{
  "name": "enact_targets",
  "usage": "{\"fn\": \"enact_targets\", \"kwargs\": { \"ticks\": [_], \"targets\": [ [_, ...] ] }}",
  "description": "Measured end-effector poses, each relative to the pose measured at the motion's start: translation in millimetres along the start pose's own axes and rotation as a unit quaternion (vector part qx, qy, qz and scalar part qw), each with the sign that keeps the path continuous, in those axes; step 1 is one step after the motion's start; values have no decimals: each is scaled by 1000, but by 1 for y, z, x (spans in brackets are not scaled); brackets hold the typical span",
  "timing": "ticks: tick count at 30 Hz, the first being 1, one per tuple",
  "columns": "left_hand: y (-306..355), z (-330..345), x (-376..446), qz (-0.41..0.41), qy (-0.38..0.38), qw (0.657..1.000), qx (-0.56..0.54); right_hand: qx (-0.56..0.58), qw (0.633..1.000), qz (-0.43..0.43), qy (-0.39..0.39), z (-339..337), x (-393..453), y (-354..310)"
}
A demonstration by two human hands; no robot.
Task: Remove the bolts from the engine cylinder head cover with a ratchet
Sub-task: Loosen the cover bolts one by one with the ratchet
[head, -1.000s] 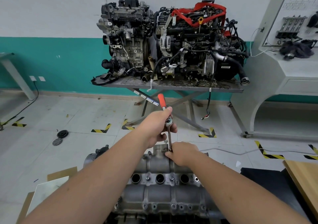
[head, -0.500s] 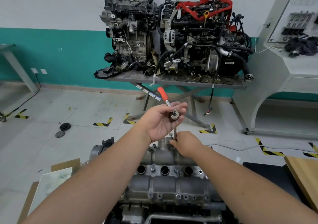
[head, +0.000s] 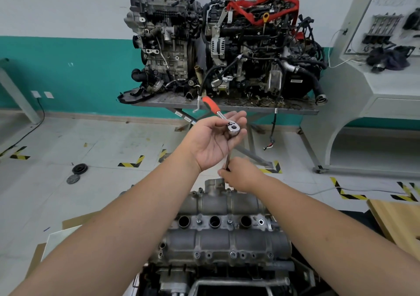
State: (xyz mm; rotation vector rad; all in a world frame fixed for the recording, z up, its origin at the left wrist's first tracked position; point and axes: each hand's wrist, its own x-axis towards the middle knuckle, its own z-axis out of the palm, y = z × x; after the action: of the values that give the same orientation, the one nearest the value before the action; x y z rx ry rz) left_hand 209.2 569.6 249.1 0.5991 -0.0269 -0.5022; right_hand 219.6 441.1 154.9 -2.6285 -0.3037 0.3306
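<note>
Two hands engaged: left hand (head: 212, 141) cradles chrome ratchet with orange grip (head: 228, 123), fingers curled under head; right hand (head: 243, 175) pinches slim steel extension bar (head: 228, 159) above grey cast-aluminium cylinder head cover (head: 223, 225). Bar to be kept plumb on bolt, ratchet head held square.

Your left hand (head: 212, 140) turned palm-up and lifted the ratchet (head: 228, 123) head higher; right hand (head: 242, 174) slid up the extension bar (head: 228, 159), off the cover (head: 227, 223)

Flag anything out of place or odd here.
Loose clutter: two dark round discs lie on the open floor left of the work area, and clips and debris litter the metal table under the two engines. Nothing looks spilled or broken.
</note>
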Motion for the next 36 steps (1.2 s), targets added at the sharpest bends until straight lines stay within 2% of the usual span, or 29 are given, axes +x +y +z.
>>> {"fn": "enact_targets", "kwargs": {
  "ticks": [15, 29, 36],
  "targets": [
    [25, -52, -22, 32, 77, 996, -12, 1, 997, -18, -81, 37, 23, -39],
    [24, -64, -21, 23, 87, 996, -15, -19, 997, -11, -76, 51, 31, -36],
    [29, -58, -21, -2, 101, 994, 49, -35, 997, 8, -75, 50, 31, -41]
  ]
}}
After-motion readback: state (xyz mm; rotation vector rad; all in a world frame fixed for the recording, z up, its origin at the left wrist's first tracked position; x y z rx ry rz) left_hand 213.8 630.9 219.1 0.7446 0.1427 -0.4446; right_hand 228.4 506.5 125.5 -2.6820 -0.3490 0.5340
